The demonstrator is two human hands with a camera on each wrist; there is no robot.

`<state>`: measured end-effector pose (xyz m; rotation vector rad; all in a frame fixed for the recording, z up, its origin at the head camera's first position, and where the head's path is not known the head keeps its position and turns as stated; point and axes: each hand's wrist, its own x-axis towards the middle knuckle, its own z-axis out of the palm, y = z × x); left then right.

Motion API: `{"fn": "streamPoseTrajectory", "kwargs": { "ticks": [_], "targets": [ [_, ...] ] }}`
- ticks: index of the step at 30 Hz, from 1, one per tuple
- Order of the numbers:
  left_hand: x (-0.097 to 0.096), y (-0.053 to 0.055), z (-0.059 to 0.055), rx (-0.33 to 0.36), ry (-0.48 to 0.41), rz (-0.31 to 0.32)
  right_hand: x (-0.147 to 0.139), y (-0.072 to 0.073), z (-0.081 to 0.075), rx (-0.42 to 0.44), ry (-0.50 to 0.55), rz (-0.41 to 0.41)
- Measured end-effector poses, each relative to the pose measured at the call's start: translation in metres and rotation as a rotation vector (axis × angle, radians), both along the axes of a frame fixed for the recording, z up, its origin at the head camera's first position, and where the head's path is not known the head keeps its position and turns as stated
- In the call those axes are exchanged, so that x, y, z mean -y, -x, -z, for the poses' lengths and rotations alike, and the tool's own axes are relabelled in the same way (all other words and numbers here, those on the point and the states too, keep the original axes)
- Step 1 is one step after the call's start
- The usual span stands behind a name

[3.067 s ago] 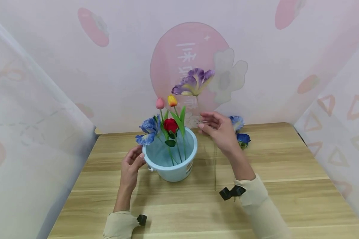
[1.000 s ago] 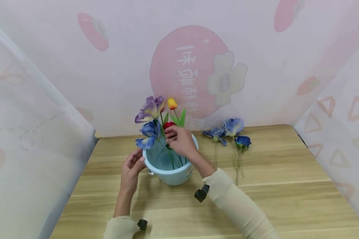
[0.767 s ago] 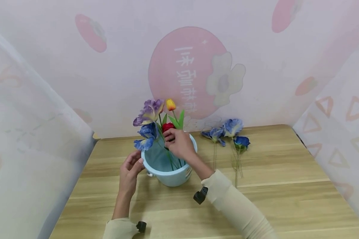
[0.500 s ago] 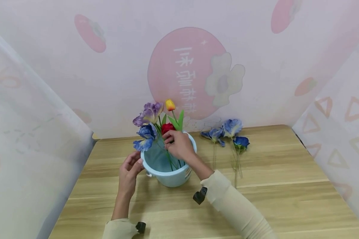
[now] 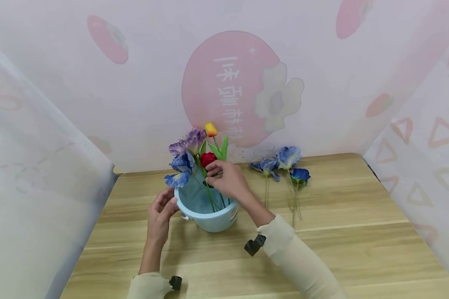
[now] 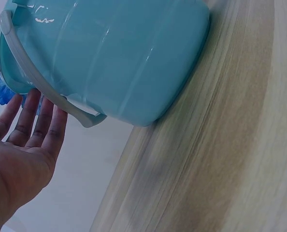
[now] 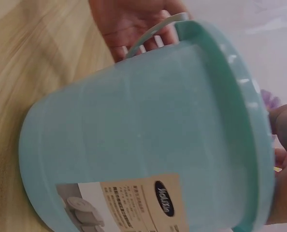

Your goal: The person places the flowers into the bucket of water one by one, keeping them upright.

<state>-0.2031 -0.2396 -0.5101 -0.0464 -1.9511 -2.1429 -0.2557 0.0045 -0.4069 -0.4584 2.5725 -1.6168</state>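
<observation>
A light blue bucket (image 5: 214, 225) stands on the table. At its left rim my left hand (image 5: 159, 218) grips the edge between thumb and fingers; in the left wrist view, the fingers lie by the pale handle (image 6: 35, 72). My right hand (image 5: 228, 179) is over the bucket's opening, pinching the stem of an artificial purple flower (image 5: 195, 140); the fingertips partly hide the grip. Standing in the bucket are a blue flower (image 5: 180, 170), a red rose (image 5: 208, 159) beside my right fingers, and a yellow-orange tulip (image 5: 210, 129). The pink tulip is hidden behind the purple petals.
To the right of the bucket, two blue flowers (image 5: 289, 158) and a dark blue rose (image 5: 300, 175) lie on the wooden table (image 5: 340, 249), stems toward the front. A printed backdrop (image 5: 142, 104) closes off the table's far side.
My right hand has carried the purple flower from right of the bucket into it. Over the last second its bloom has turned and shifted slightly right. My left hand has stayed at the rim.
</observation>
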Motion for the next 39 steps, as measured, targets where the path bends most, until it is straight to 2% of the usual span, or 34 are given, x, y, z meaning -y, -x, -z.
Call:
{"fn": "streamPoseTrajectory", "kwargs": {
  "ticks": [8, 17, 21, 28, 34, 39],
  "targets": [
    [0.0, 0.004, -0.002, -0.023, -0.013, 0.008, -0.032, -0.009, -0.007, -0.03, 0.129, 0.021],
    [0.0, 0.004, -0.003, -0.038, -0.009, 0.016, -0.079, -0.012, 0.004, 0.009, 0.32, 0.129],
    [0.001, 0.004, -0.001, -0.025, 0.001, 0.009, -0.101, -0.009, 0.02, 0.039, 0.359, 0.197],
    [0.003, 0.002, -0.001, -0.029, 0.014, 0.012, -0.133, -0.007, 0.05, 0.157, 0.337, 0.271],
    [0.003, 0.0, 0.001, -0.03, 0.005, 0.015, -0.145, -0.005, 0.079, 0.295, 0.343, 0.316],
    [0.0, -0.001, 0.002, -0.032, -0.001, 0.014, -0.15, -0.001, 0.093, 0.334, 0.355, 0.315]
  ]
}}
